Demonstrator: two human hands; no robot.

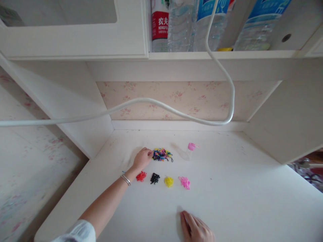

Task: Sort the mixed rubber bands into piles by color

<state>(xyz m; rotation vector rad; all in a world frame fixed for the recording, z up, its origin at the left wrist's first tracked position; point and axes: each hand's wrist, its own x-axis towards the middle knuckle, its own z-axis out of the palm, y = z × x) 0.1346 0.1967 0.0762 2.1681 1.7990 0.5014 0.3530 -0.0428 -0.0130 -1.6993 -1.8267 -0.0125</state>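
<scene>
My left hand (142, 158) reaches out over the white desk (227, 188), its fingers curled and pinched at the left edge of a mixed pile of small coloured bands (162, 155). A bracelet sits on that wrist. Below the pile lies a row of sorted little heaps: red (141, 176), black (154, 178), yellow (169, 182) and pink (185, 182). My right hand (195, 228) rests flat on the desk near the front edge, fingers stretched out, holding nothing.
A clear small bottle with a pink cap (188, 150) lies on its side right of the mixed pile. A white cable (161, 105) hangs across the alcove. Water bottles (181, 25) stand on the shelf above. Side walls close in on left and right.
</scene>
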